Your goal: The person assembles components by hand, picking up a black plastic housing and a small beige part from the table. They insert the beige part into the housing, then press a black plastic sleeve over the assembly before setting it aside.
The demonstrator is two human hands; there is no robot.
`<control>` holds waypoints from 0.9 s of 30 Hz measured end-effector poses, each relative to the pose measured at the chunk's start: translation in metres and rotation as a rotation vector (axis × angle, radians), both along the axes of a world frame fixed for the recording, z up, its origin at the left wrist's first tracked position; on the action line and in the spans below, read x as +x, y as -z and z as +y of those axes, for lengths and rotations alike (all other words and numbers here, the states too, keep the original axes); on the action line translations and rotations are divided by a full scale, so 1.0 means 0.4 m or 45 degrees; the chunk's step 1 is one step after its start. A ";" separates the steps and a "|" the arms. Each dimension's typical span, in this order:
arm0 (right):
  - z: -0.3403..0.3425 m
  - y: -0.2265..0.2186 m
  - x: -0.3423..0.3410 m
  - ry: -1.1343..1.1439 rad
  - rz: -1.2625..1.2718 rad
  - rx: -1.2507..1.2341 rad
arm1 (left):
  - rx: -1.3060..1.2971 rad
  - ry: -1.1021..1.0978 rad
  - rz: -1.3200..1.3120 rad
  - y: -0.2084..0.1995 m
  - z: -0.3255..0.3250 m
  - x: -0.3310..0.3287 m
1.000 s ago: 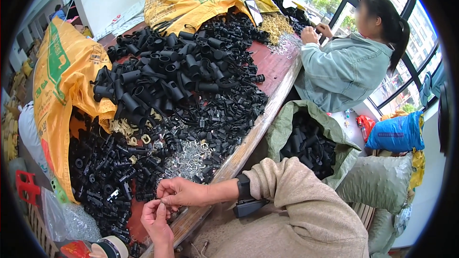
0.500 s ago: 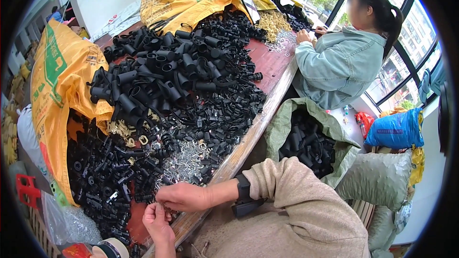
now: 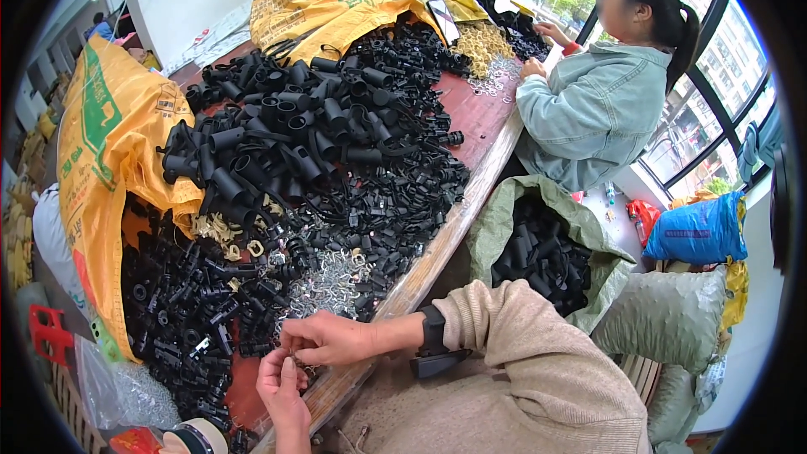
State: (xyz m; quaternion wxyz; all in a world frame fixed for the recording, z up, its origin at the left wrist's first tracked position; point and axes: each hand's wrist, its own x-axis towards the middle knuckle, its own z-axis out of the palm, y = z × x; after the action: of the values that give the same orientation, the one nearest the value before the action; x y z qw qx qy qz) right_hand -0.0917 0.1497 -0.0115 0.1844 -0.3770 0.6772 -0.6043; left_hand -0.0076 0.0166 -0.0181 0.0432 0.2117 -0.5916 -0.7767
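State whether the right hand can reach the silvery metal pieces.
Probably yes: the silvery metal pieces lie uncovered just beyond the right hand, with nothing seen between, though whether it holds anything is unclear.

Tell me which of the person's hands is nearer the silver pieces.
Right: the right hand is just below the silver pieces in view; the left hand is lower and farther left.

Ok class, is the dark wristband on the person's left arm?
No: the dark wristband is worn just behind the right hand, next to the beige sleeve.
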 end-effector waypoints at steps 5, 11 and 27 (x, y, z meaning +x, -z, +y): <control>-0.004 0.005 0.013 -0.112 -0.498 -0.064 | -0.114 0.084 0.090 0.019 -0.017 0.021; -0.011 -0.003 0.018 -0.141 -0.779 -0.014 | -0.251 0.124 0.150 0.013 -0.022 0.024; 0.000 -0.010 0.011 -0.211 -0.721 0.228 | -1.236 -0.189 0.249 -0.022 -0.141 -0.025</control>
State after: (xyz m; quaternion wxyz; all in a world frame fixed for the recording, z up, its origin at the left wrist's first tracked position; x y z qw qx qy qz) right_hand -0.0874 0.1498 -0.0074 0.4469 -0.2298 0.6166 -0.6061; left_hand -0.0177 -0.0398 -0.0092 0.2469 0.1350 -0.8613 -0.4229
